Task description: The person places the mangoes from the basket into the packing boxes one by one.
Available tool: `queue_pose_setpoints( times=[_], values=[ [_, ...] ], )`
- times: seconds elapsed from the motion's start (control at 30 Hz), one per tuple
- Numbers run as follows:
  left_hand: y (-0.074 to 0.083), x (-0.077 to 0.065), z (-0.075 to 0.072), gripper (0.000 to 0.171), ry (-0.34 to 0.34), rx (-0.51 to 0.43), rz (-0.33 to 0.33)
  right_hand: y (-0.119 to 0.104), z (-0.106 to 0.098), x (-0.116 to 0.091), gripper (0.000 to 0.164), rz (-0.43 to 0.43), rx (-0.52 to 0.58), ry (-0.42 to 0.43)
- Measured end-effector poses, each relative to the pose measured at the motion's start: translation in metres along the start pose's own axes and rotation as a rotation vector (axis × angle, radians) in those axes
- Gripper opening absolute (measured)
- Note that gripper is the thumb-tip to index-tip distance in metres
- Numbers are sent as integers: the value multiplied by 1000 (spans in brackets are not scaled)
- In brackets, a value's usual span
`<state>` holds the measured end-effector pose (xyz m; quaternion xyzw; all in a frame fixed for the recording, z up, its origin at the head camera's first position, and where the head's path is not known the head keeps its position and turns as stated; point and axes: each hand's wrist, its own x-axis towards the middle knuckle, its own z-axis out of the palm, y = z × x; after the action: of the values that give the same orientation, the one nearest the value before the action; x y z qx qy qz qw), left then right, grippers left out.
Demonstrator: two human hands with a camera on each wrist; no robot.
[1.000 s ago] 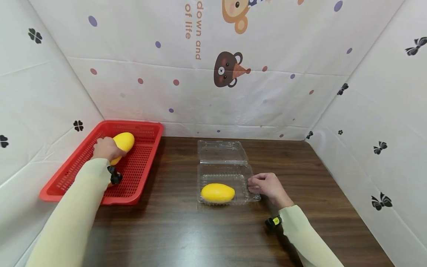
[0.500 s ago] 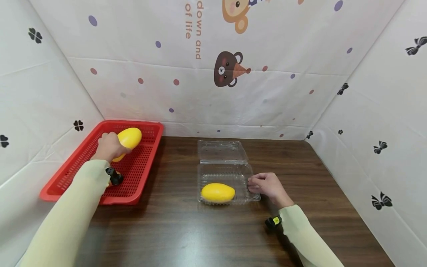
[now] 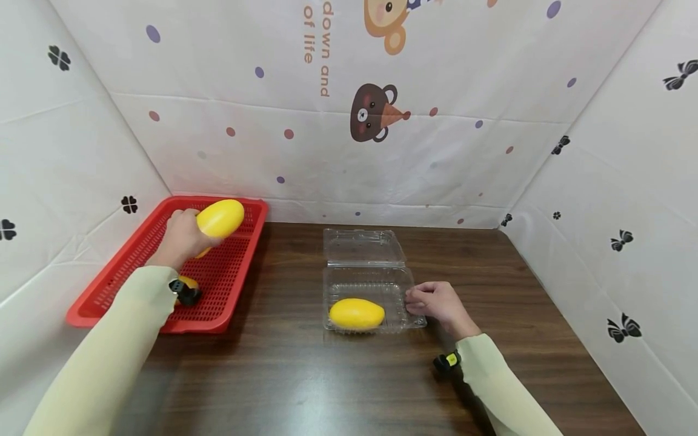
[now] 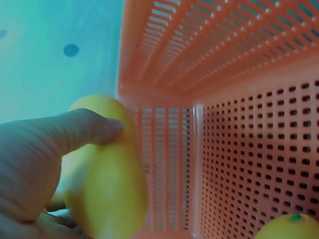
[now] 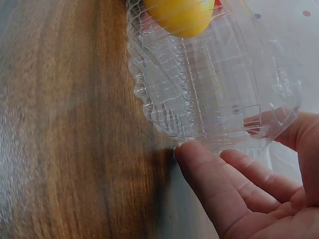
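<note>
My left hand (image 3: pixel 182 237) grips a yellow mango (image 3: pixel 220 218) above the red plastic basket (image 3: pixel 246 269) on the left. In the left wrist view the thumb lies across the mango's side, while most of the other fingers are hidden behind it. A second mango (image 3: pixel 357 314) lies on its side in the front left of a clear clamshell container (image 3: pixel 394 300), whose lid (image 3: pixel 362 248) is folded back. At the container's right wall, my right hand (image 3: pixel 436 304) pinches the plastic, thumb on the inner side and fingers outside, as the right wrist view shows.
Down in the basket, a yellow fruit with a green stem end (image 4: pixel 291 229) shows at the corner of the left wrist view. A dark wood table (image 3: pixel 305 375) carries the basket and container. White printed sheets (image 3: pixel 305 157) stand behind and at both sides.
My left hand has raised the mango from the basket, moving it slightly right and toward the back. The fruit near the wrist shows more now. My right hand and the container stay put.
</note>
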<state>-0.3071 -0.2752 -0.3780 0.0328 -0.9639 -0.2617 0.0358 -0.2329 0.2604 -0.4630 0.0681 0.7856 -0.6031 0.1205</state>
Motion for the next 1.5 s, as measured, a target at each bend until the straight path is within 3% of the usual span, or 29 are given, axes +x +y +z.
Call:
queue_pose_setpoints(
  times=[0.27,0.7,1.03,1.5],
  values=[
    [24,-10,-1,78,56,-58,116,0,0,0,29,-3,-1,1],
    [71,-30,11,85,117,-116,217,-1,0,-2,33,-6,-4,-21],
    [109,-50,35,82,94,-134,348,-3,-2,-4,35,-11,0,-44],
    [143,-65,87,81,48,-167,574,0,0,-3,35,-11,34,-32]
  ],
)
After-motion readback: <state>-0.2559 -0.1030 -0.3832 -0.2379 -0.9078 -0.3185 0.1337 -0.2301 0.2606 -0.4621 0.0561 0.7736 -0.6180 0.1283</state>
